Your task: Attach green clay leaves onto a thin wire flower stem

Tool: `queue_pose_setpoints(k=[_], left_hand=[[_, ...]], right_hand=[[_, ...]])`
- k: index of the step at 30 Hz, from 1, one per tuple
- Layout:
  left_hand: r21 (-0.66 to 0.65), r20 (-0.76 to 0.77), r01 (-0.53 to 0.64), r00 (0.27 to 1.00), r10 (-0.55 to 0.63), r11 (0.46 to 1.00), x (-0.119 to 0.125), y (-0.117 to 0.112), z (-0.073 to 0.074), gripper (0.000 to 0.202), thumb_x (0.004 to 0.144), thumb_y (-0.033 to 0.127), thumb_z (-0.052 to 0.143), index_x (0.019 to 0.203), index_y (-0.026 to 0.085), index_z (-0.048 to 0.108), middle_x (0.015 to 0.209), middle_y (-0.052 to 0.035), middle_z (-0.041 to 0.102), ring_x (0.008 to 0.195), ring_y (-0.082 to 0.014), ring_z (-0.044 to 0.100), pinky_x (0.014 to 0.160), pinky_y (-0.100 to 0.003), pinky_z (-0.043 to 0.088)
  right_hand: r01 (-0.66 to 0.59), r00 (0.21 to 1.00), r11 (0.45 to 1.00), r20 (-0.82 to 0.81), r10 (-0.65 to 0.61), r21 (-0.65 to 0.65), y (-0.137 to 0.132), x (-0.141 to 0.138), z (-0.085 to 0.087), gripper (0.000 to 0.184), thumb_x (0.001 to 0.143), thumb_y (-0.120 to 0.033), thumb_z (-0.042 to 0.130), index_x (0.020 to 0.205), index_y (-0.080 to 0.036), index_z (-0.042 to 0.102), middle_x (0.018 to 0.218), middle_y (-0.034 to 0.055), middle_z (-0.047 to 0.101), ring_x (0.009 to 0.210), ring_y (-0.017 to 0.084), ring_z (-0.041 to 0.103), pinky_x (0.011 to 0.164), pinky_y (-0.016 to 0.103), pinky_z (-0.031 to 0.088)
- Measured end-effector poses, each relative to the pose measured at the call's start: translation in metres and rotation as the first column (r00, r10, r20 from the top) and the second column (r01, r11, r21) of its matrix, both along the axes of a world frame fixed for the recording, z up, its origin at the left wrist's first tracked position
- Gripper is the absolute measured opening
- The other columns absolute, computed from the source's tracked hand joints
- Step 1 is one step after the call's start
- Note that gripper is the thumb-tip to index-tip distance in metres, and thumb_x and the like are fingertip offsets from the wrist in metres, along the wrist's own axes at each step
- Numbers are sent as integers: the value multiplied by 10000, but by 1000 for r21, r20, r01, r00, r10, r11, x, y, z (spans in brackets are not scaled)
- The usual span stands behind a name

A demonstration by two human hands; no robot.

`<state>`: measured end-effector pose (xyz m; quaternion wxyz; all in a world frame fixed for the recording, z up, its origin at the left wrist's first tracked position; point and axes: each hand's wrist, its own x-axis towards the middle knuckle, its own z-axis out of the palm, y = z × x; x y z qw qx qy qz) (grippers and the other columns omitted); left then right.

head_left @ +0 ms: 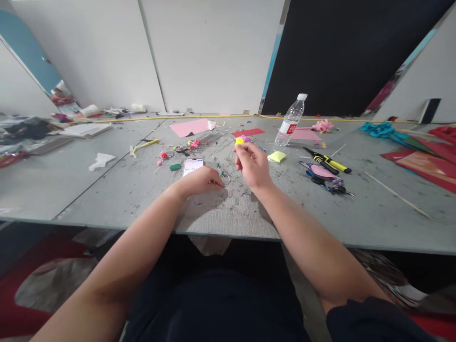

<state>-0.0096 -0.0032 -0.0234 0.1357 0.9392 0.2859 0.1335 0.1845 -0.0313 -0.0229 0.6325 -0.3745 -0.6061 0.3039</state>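
Observation:
My left hand (204,181) rests low over the table, fingers bent and close together at the tips. By its fingertips is a thin loop of wire (227,178) with small green bits on it; whether the fingers grip it is unclear. Raised a little to the right, my right hand (254,164) is closed in a pinch, and what it holds, if anything, does not show clearly. A yellow piece (239,141) appears just beyond its fingertips. Partly behind my left hand lies a phone (193,166) with a timer on its screen, beside a green lump (175,167).
A plastic bottle (289,122) stands upright at the back right. Yellow-black pliers (329,162) and a bunch of keys (331,184) lie right of my hand. Pink paper (190,127), a yellow packet (277,156) and a thin stick (399,195) are also on the table.

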Motion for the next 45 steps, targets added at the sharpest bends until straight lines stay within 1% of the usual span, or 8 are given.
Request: queue_pose_setpoints(k=[5, 12, 17, 25, 27, 33, 37, 45], left_hand=[[157, 117, -361, 931, 346, 919, -15, 6, 9, 199, 884, 188, 612, 900, 230, 806, 897, -53, 787, 820, -216, 695, 807, -323, 524], [242, -84, -869, 425, 901, 432, -53, 23, 11, 443, 838, 107, 552, 1233, 149, 748, 1264, -235, 705, 1240, -415, 614, 988, -497, 501], [215, -314, -870, 369, 875, 444, -58, 28, 11, 535, 773, 56, 591, 1287, 136, 713, 1332, -228, 686, 1210, -383, 653, 962, -422, 536], [130, -32, -934, 331, 943, 332, -50, 21, 18, 416, 835, 97, 627, 1242, 141, 699, 1239, -211, 731, 1170, -375, 684, 949, -454, 559], [95, 187, -907, 422, 887, 411, -46, 20, 18, 394, 868, 158, 650, 1260, 153, 688, 1207, -190, 739, 1115, -334, 701, 951, -440, 558], [128, 448, -396, 841, 303, 909, -20, 8, 11, 193, 852, 250, 720, 1035, 195, 750, 1065, -96, 712, 857, -178, 674, 771, -309, 572], [195, 431, -204, 896, 103, 959, -3, -4, 7, 180, 876, 309, 698, 997, 176, 716, 968, -77, 669, 767, -149, 621, 692, -288, 544], [203, 393, -229, 910, 135, 952, 1, -8, 6, 178, 836, 216, 638, 1000, 164, 685, 910, -52, 661, 727, -140, 602, 680, -279, 510]], right_hand=[[1, 1000, 1000, -18, -1, -7, 1, 1, 0, 276, 916, -477, 593, 774, -246, 545, 614, -27, 513, 518, 116, 486, 508, 294, 412], [7, 1000, 1000, -2, -7, -7, 1, 0, -1, 195, 894, -371, 601, 756, -237, 577, 592, -31, 525, 511, 117, 487, 514, 301, 411], [-9, 1000, 1000, -10, 9, -12, 1, -1, -2, 186, 888, -349, 607, 748, -230, 583, 586, -35, 524, 513, 114, 491, 533, 302, 417], [-13, 999, 1000, 34, 14, -27, 5, -1, -6, 197, 882, -366, 608, 743, -230, 576, 587, -38, 517, 533, 117, 470, 547, 299, 405], [-27, 998, 999, 56, 28, -25, 6, -1, -8, 204, 876, -372, 608, 734, -230, 573, 596, -36, 515, 552, 122, 470, 564, 304, 400], [-9, 980, 997, 199, 23, -73, 9, -2, -10, 196, 854, -399, 604, 782, -217, 622, 684, -6, 615, 632, 152, 544, 634, 317, 434], [-6, 950, 997, 310, 28, -71, 8, -1, -8, 211, 875, -381, 578, 757, -212, 624, 662, -1, 627, 637, 166, 567, 626, 310, 415], [18, 927, 996, 375, 15, -86, 5, -2, -6, 198, 878, -324, 593, 722, -207, 625, 625, -2, 624, 606, 166, 552, 604, 299, 398]])
